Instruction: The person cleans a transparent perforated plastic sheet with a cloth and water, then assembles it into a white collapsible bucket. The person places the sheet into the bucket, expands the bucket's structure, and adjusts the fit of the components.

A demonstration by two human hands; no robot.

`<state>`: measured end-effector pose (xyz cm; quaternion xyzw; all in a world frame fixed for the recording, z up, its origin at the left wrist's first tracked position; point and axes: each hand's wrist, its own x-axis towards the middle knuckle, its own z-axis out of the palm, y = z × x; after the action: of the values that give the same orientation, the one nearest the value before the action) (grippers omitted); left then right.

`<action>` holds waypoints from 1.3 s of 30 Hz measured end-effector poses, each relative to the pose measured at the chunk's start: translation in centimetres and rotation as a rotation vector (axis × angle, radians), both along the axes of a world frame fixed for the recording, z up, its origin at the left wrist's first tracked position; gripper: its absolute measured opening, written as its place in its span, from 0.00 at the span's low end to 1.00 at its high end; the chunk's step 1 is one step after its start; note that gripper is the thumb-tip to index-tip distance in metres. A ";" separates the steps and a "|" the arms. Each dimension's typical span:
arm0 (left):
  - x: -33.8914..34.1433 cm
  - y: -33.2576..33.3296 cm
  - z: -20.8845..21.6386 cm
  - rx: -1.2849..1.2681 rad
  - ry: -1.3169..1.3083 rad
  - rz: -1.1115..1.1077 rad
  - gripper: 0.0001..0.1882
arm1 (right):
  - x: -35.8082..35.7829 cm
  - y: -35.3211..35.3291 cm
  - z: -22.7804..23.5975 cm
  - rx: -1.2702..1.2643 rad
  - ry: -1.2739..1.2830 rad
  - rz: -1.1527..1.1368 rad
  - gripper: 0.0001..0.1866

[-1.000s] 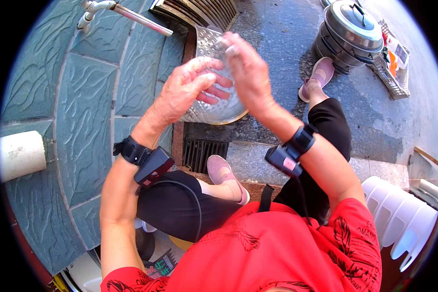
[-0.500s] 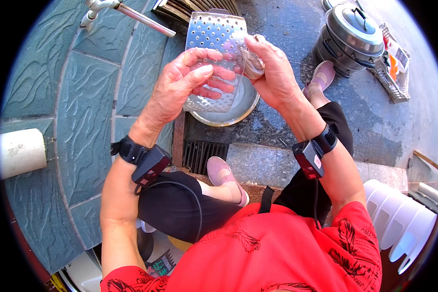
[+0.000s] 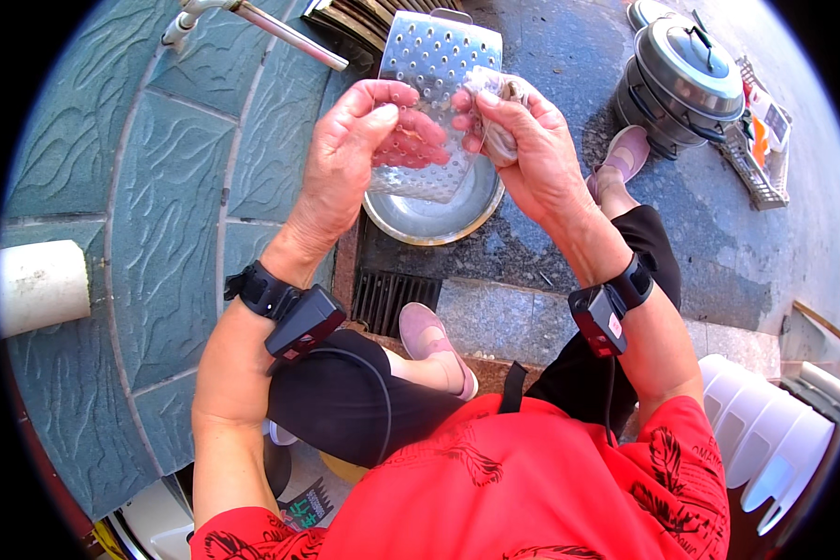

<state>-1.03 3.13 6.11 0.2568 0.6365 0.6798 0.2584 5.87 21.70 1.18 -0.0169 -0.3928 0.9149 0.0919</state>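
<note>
A shiny panel with rows of raised holes (image 3: 441, 49), like a grater, stands tilted over a round metal basin (image 3: 411, 217). Part of it looks see-through. My left hand (image 3: 350, 135) is at its left edge, thumb in front and curled fingers showing pinkish through the clear part. At the panel's right edge, my right hand (image 3: 537, 154) closes around a crumpled, pale, cloth-like bundle (image 3: 502, 126). Its fingertips are partly hidden by clear, glossy material. Each wrist carries a black strapped device.
A tall lidded metal pot (image 3: 686, 79) stands at the far right beside a grey plastic crate (image 3: 765, 191). Stacked white plastic containers (image 3: 765, 429) are at the right. Textured green-grey slabs (image 3: 159, 243) cover the left, with a white pipe (image 3: 42, 287). A dark floor grate (image 3: 383, 301) lies below the basin.
The perforated panel has shifted slightly right and up. My right hand has turned, so more of the bundle and its fingertips show. My left hand has moved a little upward.
</note>
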 end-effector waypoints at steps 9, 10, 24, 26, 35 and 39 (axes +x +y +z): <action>0.0 -0.2 0.5 0.004 -0.004 0.077 0.16 | 0.2 -0.8 0.3 0.159 0.115 -0.048 0.10; 0.0 -0.3 0.6 -0.002 -0.004 0.086 0.16 | 0.2 -0.9 0.4 0.181 0.134 -0.050 0.11; 0.0 -0.5 1.2 -0.052 0.004 0.133 0.19 | 0.4 -1.1 0.3 0.279 0.133 -0.021 0.11; -0.2 -0.7 1.2 -0.073 -0.003 0.126 0.20 | 0.5 -1.2 0.3 0.320 0.126 -0.014 0.11; -0.2 -0.8 1.4 -0.115 -0.008 0.142 0.22 | 0.6 -1.1 0.1 0.386 0.117 0.008 0.12; 0.0 -0.6 1.5 -0.115 0.022 0.151 0.24 | 0.6 -1.0 0.1 0.372 0.101 0.020 0.11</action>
<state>-1.01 2.52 7.60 0.2003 0.6948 0.6569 0.2136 6.49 20.70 1.26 0.0502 -0.5503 0.8269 0.1039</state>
